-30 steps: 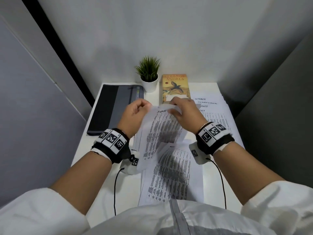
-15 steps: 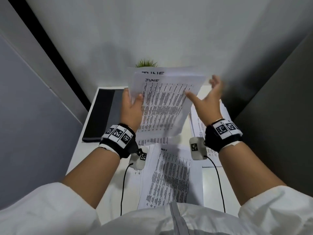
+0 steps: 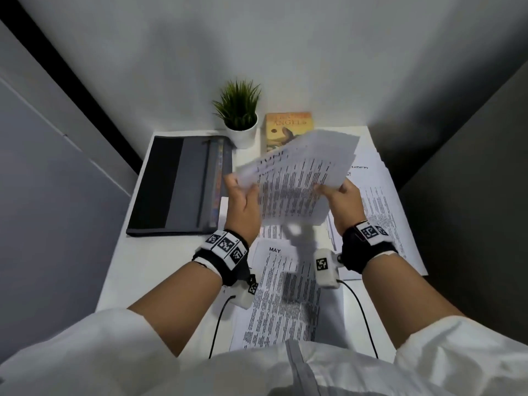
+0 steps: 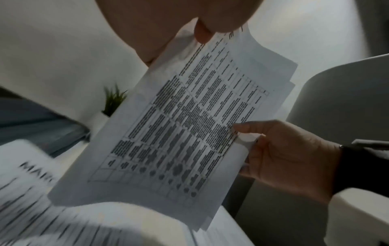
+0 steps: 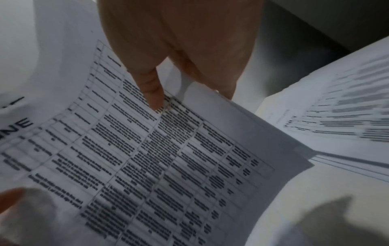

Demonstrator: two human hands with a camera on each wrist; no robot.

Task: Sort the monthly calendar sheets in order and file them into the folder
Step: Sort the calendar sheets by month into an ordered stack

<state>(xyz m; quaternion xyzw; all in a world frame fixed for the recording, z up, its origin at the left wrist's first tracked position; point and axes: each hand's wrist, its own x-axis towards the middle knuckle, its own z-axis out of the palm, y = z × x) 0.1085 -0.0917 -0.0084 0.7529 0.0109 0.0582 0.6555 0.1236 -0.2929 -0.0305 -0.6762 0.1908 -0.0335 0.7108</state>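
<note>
Lowered from face height, June sheets (image 3: 297, 178) now tilt over the desk, left hand (image 3: 243, 207) pinching their left edge, right hand (image 3: 341, 205) pinching the right, long axis slanting toward the right-hand stack (image 3: 380, 201), folder (image 3: 177, 184) lying closed nearer the left hand.

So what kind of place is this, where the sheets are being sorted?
Probably a small office desk in a grey-walled cubicle: a white table holding a dark folder, a potted plant and a book, with printed calendar sheets stacked alongside.
</note>
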